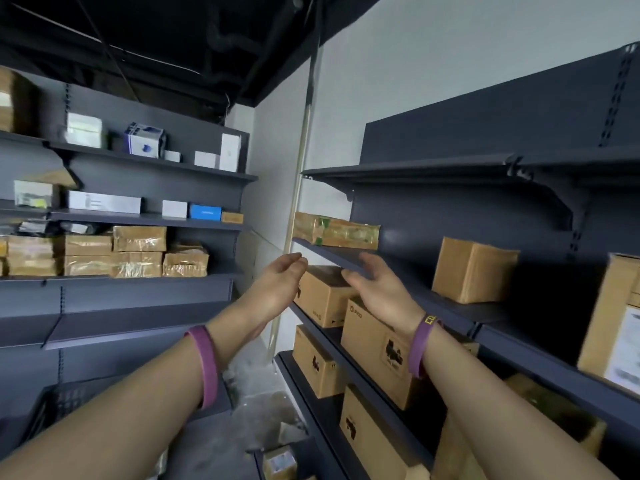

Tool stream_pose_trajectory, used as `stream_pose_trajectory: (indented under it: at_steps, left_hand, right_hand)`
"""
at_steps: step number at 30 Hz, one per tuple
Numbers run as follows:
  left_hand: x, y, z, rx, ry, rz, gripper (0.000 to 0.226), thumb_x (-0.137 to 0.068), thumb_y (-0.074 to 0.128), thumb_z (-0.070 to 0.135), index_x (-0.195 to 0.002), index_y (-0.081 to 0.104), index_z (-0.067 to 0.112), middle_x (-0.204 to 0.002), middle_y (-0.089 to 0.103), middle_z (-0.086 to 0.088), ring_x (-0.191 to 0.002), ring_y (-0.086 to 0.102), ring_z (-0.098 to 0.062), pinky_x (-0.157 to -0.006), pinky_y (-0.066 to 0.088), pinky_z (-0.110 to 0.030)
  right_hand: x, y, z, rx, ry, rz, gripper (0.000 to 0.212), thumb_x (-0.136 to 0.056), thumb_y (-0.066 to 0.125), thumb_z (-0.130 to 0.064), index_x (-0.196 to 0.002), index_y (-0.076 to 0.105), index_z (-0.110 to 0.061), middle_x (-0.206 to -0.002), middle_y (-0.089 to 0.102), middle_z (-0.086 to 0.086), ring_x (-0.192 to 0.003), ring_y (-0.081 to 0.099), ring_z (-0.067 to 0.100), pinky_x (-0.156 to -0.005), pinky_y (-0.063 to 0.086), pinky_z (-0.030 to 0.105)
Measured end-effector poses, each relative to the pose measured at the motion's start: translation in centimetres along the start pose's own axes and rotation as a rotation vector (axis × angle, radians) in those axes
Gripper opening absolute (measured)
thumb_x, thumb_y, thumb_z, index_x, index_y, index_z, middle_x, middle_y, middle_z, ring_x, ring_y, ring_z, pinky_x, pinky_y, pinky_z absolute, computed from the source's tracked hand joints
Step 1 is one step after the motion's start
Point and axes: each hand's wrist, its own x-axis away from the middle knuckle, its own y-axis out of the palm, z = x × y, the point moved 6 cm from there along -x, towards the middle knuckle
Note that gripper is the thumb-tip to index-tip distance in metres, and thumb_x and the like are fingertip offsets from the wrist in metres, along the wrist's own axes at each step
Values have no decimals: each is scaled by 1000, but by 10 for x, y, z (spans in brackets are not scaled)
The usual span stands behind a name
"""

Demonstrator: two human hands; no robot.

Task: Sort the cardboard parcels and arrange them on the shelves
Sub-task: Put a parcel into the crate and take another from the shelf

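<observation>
Mostly, the dark R shelving unit (485, 133) filled the frame, w/ the L shelving unit (138, 292) opposite, carrying stacked brown parcels (138, 252). A printed cardboard box (374, 344) sat on a lower R shelf; a flat taped parcel (336, 233) lay one shelf up. Left hand (277, 287) & right hand (379, 289) hung just below it, palms facing, fingers relaxed, holding nothing.

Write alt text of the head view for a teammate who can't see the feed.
The left hand and right hand are raised, open and empty, palms facing each other, below a flat taped parcel on the right shelving unit. Printed cardboard boxes sit on the shelves beneath; taped parcels line the left shelving unit.
</observation>
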Motion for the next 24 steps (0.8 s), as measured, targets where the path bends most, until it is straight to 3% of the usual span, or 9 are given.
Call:
stream_pose_trajectory:
  at_steps: [3, 6, 9, 13, 20, 24]
  left_hand:
    - [-51, -13, -27, -6, -9, -16, 44, -101, 39, 35, -143, 39, 21, -139, 47, -2, -118, 46, -14, -93, 29, -24]
    - [-105, -21, -59, -22, -30, -29, 45, -100, 39, 38, -143, 38, 24, -145, 43, -1, -133, 39, -19, -104, 28, -29]
    - [-164, -28, -88, -63, -32, -27, 45, -100, 38, 40, -144, 36, 27, -148, 39, -1, -136, 37, -21, -110, 27, -34]
    - [-252, -37, -116, -107, -21, -42, 47, -101, 36, 40, -146, 33, 26, -151, 36, 1, -138, 34, -20, -111, 25, -33]
    - [-405, -49, -143, -138, 19, -77, 47, -100, 38, 41, -144, 38, 26, -147, 42, 0, -133, 40, -21, -113, 30, -40]
    - [-469, -39, -162, -98, 40, -126, 47, -100, 37, 42, -144, 37, 25, -146, 42, 1, -131, 41, -20, -112, 33, -42]
  right_hand:
    - [-48, 23, 12, 30, -12, 7, 63, -97, 52, -36, -152, 25, -19, -149, 40, 3, -114, 43, 7, -87, 33, 20]
    - [-102, 43, 31, 44, -18, 16, 63, -97, 53, -35, -151, 25, -18, -150, 39, 2, -117, 43, 8, -89, 33, 20]
    - [-164, 63, 54, 21, -28, 41, 63, -97, 54, -35, -151, 27, -18, -153, 35, -1, -137, 36, 14, -104, 30, 25]
    - [-256, 93, 84, 5, -20, 62, 62, -97, 54, -35, -151, 27, -18, -154, 35, 0, -141, 32, 18, -109, 27, 28]
    - [-387, 124, 118, 45, 24, 97, 50, -98, 53, -24, -143, 37, -10, -144, 46, 7, -123, 44, 14, -86, 29, 14]
    - [-446, 136, 144, 121, 65, 140, 65, -95, 57, -30, -150, 26, -15, -153, 35, 7, -139, 35, 23, -105, 30, 26]
